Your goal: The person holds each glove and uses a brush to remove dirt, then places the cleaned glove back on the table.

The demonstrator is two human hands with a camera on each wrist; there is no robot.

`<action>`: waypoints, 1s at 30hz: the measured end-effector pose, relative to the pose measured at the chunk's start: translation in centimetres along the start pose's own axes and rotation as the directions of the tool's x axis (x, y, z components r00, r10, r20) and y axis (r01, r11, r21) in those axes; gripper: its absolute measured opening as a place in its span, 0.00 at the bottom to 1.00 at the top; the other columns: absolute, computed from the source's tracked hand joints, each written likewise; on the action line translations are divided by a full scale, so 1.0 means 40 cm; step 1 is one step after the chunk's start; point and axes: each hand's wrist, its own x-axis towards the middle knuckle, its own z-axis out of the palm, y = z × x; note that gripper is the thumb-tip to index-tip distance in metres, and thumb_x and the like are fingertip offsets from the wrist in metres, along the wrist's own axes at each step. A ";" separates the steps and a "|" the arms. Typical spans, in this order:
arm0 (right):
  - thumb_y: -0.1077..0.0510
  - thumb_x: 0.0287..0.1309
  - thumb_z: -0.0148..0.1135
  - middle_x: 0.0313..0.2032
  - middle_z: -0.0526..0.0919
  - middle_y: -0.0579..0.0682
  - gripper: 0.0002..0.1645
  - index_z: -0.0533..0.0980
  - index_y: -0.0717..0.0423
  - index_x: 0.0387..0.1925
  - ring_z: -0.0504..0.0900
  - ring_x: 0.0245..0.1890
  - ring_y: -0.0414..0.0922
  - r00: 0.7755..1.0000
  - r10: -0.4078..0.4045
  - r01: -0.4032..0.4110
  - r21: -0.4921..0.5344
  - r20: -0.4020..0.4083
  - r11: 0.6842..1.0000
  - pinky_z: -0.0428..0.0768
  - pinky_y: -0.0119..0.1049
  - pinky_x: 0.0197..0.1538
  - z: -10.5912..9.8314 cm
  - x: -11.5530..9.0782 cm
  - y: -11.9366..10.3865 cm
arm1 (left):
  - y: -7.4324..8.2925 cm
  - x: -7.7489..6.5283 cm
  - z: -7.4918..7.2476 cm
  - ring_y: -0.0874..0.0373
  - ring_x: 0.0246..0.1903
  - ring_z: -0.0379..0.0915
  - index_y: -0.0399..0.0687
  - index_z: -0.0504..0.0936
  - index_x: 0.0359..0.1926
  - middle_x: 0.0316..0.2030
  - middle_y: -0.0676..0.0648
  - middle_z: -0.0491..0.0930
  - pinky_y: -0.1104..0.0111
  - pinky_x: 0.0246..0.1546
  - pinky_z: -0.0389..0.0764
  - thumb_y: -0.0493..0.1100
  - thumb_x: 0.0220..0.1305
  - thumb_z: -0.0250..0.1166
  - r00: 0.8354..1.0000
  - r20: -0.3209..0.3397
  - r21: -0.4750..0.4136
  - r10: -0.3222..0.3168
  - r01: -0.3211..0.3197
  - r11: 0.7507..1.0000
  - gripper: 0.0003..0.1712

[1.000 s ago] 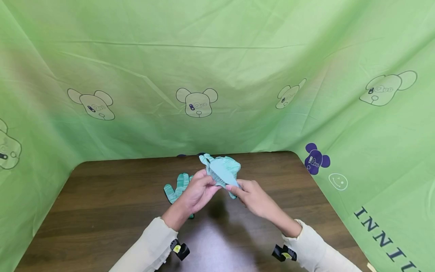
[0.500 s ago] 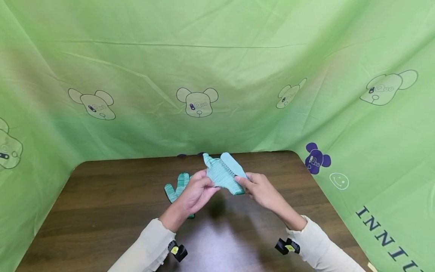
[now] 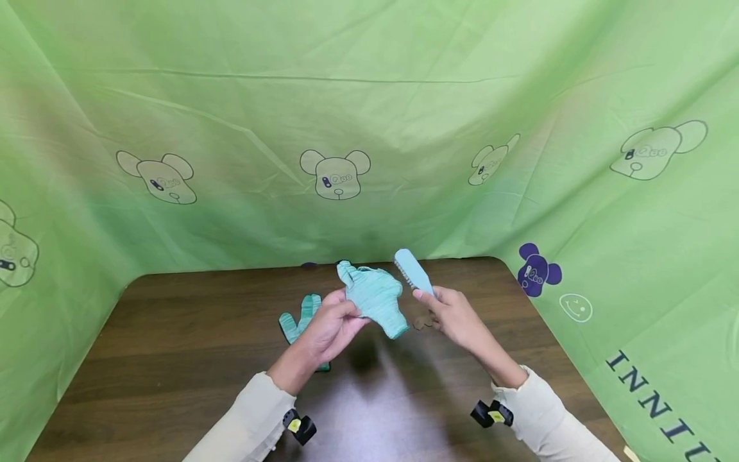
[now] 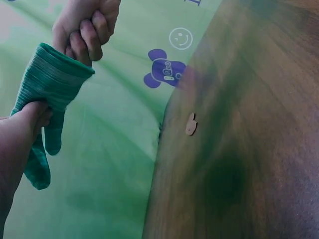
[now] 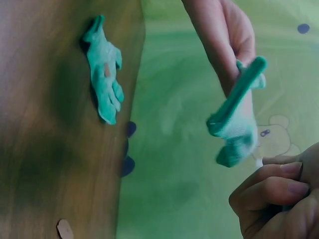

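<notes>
In the head view my left hand [image 3: 331, 327] pinches a teal striped knit glove [image 3: 376, 298] by its side, raised above the table, with thumb on top. The left wrist view shows its darker cuff [image 4: 67, 59] towards the right hand. My right hand [image 3: 458, 316] grips a light blue brush [image 3: 413, 269] by the handle end. Its short bristles face the glove, and a gap separates the two. A matching glove [image 3: 299, 324] lies on the table, partly hidden behind the left forearm. In the right wrist view a small brown piece [image 5: 106, 69] sits on that glove.
A small flat brown piece [image 3: 423, 321] lies on the dark wood table [image 3: 190, 359] just beyond the right hand. Green printed cloth [image 3: 335, 115] hangs behind the table and along both sides.
The brush lay across the held glove a second ago; it has slid right and come off it. The right hand moved right with it. The left hand still holds the glove nearly in place.
</notes>
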 end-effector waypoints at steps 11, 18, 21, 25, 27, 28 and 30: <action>0.41 0.75 0.53 0.16 0.65 0.41 0.24 0.75 0.54 0.29 0.63 0.16 0.36 0.959 -0.187 0.206 -0.074 0.213 0.976 0.63 0.28 0.19 0.067 -0.033 -0.037 | 0.002 0.016 0.020 0.45 0.80 0.42 0.26 0.45 0.77 0.80 0.35 0.48 0.49 0.79 0.49 0.20 0.60 0.34 1.000 0.028 0.019 0.014 -0.014 1.000 0.41; 0.42 0.75 0.53 0.16 0.65 0.42 0.22 0.77 0.51 0.30 0.62 0.16 0.36 0.977 -0.162 0.174 -0.076 0.141 0.982 0.61 0.28 0.19 0.055 -0.023 -0.036 | 0.007 0.015 0.022 0.44 0.79 0.44 0.28 0.45 0.78 0.80 0.35 0.49 0.50 0.79 0.51 0.21 0.60 0.34 1.000 0.018 0.010 0.002 -0.002 1.000 0.42; 0.42 0.75 0.54 0.16 0.65 0.42 0.21 0.79 0.51 0.33 0.62 0.16 0.37 0.982 -0.142 0.151 -0.058 0.127 0.987 0.61 0.27 0.19 0.044 -0.017 -0.034 | 0.011 0.013 0.024 0.43 0.80 0.44 0.29 0.44 0.78 0.80 0.35 0.49 0.50 0.78 0.51 0.21 0.59 0.34 1.000 0.020 0.005 -0.002 0.002 1.000 0.43; 0.41 0.74 0.55 0.16 0.65 0.42 0.21 0.81 0.52 0.35 0.62 0.16 0.38 0.988 -0.114 0.119 -0.043 0.108 0.992 0.61 0.27 0.18 0.035 -0.012 -0.028 | 0.010 0.010 0.022 0.43 0.80 0.42 0.29 0.43 0.79 0.80 0.35 0.47 0.50 0.78 0.51 0.21 0.59 0.34 1.000 0.020 -0.005 -0.012 0.012 1.000 0.43; 0.41 0.74 0.55 0.16 0.66 0.42 0.21 0.80 0.52 0.35 0.63 0.17 0.38 0.990 -0.100 0.104 -0.036 0.103 0.994 0.62 0.27 0.19 0.033 -0.011 -0.024 | 0.008 0.008 0.021 0.42 0.80 0.42 0.29 0.42 0.79 0.80 0.35 0.46 0.49 0.78 0.50 0.21 0.59 0.34 1.000 0.018 -0.006 -0.018 0.018 1.000 0.43; 0.41 0.74 0.55 0.17 0.66 0.42 0.21 0.80 0.53 0.35 0.63 0.17 0.38 0.990 -0.094 0.097 -0.033 0.102 0.995 0.62 0.27 0.19 0.032 -0.010 -0.022 | 0.007 0.007 0.020 0.42 0.80 0.41 0.29 0.42 0.79 0.80 0.35 0.46 0.49 0.78 0.50 0.21 0.60 0.34 1.000 0.018 -0.006 -0.020 0.020 1.000 0.43; 0.41 0.73 0.55 0.17 0.67 0.42 0.22 0.79 0.53 0.33 0.63 0.17 0.38 0.992 -0.085 0.089 -0.030 0.097 0.996 0.62 0.27 0.19 0.031 -0.010 -0.018 | 0.005 0.006 0.019 0.42 0.80 0.41 0.29 0.41 0.79 0.80 0.34 0.45 0.49 0.78 0.50 0.21 0.60 0.34 1.000 0.020 -0.002 -0.024 0.024 1.000 0.43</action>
